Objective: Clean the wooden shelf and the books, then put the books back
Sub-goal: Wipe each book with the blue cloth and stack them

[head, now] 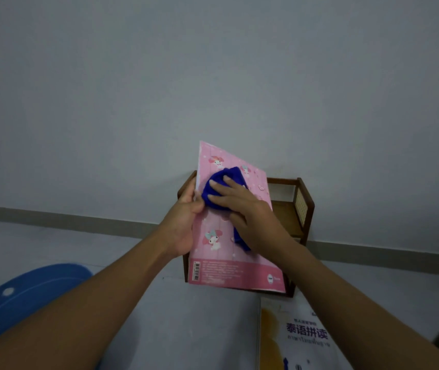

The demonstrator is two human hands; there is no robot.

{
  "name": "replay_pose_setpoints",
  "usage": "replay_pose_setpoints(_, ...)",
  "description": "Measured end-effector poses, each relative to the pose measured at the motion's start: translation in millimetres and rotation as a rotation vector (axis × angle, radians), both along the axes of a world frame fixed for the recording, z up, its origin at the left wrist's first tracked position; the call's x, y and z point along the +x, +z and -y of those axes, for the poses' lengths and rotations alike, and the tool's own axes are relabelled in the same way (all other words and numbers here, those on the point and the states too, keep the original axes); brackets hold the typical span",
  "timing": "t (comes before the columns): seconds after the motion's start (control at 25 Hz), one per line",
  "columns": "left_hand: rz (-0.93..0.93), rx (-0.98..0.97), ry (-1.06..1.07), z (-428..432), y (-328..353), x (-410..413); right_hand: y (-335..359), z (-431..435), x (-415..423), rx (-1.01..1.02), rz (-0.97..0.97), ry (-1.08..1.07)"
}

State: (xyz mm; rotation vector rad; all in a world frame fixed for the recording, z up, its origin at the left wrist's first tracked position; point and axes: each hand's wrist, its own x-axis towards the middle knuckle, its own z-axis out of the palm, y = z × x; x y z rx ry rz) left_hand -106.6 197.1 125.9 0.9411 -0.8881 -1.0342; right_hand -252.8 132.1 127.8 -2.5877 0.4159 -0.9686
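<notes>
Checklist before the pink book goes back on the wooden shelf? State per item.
1. Grip: left hand holds the pink cartoon-print book by its left edge: ok.
2. Wipe contact: right hand presses the dark blue cloth flat on the cover: ok.
3. Cover wiped all over: cannot tell.
4. Free space in the brown wooden shelf: cannot tell, the book hides most of it.
5. The white book with blue Chinese title shelved: not ok, it lies on the floor.
</notes>
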Motion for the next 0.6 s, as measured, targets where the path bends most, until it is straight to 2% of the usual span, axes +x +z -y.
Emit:
replay_pose_setpoints(0.12, 0.016, 0.026, -0.001, -1, 4, 0, -3, 3, -6, 0.076, 0.071, -0.021)
replay_pose_setpoints(0.2, 0.066, 0.046, -0.015, -4, 8, 1, 2, 8, -13, 0.235, 0.174, -0.148)
replay_pose_setpoints(0.32, 0.063, 0.059, -0.064, -7, 13, 6, 6, 25, -26, 0.641, 0.444, -0.33)
replay_pose_setpoints(0.44, 0.046, 0.088, -0.103, -9, 8, 18, 9, 37, -32, 1.088, 0.716, -0.269)
replay_pose_setpoints(0.52, 0.017, 0.153, -0.134, -11, 4, 25, 13, 39, -33, 1.105, 0.773, -0.28)
replay_pose_setpoints(0.6, 0.041, 0.215, -0.139, -11, 0, 23, 17, 39, -32, 0.898, 0.675, -0.354)
